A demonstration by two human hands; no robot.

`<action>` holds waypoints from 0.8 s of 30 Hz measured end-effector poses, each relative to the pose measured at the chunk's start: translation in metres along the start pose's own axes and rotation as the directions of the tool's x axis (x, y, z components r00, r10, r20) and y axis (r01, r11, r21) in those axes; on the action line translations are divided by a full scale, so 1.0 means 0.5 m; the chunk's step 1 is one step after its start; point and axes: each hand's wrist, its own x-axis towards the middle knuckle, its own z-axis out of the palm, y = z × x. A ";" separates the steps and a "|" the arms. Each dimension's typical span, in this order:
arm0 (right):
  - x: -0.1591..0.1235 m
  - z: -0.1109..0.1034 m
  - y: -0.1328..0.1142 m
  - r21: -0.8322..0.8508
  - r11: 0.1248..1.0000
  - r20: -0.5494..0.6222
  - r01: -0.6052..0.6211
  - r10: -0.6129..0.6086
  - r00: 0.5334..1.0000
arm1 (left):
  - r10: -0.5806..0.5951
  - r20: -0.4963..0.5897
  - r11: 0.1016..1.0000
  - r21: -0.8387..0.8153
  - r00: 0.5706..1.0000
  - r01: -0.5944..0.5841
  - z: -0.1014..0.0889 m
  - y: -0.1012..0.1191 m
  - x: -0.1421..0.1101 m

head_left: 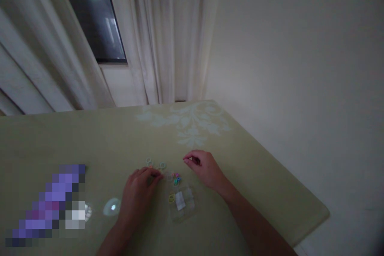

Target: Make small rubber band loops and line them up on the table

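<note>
Small pale rings (pixel 162 165) that look like elastic hair bands lie on the table around the fingertips of my left hand (pixel 139 192). Its thumb and forefinger come together at the edge of this group; whatever they pinch is too small to make out. To the right, my right hand (pixel 202 166) is raised a little with thumb and forefinger pressed together, and I cannot tell if something is between them. Between the hands sit several small bright pieces (pixel 177 180) in pink, blue and green. Just below them lies a clear plastic packet (pixel 188 213) with a white label, a yellow ring (pixel 171 198) at its left edge.
The table (pixel 99 140) has a green cover with a pale floral pattern (pixel 192 124) toward the far edge. A blurred purple object (pixel 54 200) lies at the left. Curtains (pixel 156 28) and a dark window (pixel 93 12) stand behind; a plain wall (pixel 285 68) borders the right side.
</note>
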 end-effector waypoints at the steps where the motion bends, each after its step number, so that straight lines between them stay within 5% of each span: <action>1: 0.002 0.002 0.003 0.006 1.000 -0.023 0.008 -0.008 1.000 | -0.028 -0.027 0.999 -0.047 0.999 0.026 -0.004 0.003 -0.001; 5: -0.006 0.019 -0.008 0.133 0.988 0.014 0.078 -0.081 0.997 | -0.119 -0.072 0.961 -0.258 0.990 0.097 -0.011 0.033 -0.009; 9: -0.025 0.028 -0.040 0.221 0.969 0.138 0.114 -0.146 0.980 | -0.087 -0.045 0.928 -0.366 0.995 0.065 -0.009 0.066 -0.021; 16: -0.033 0.017 -0.054 0.221 0.970 0.129 0.105 -0.136 0.982 | -0.076 0.119 0.868 -0.480 0.990 0.124 -0.009 0.054 -0.022; 20: -0.028 0.010 -0.044 0.130 0.984 0.130 0.124 -0.141 0.981 | -0.123 0.000 0.941 -0.318 0.992 0.117 -0.032 0.026 -0.007; 24: -0.032 0.016 -0.035 0.000 0.981 0.287 0.194 -0.186 0.940 | -0.095 -0.067 0.990 -0.112 0.993 0.087 -0.039 -0.007 0.001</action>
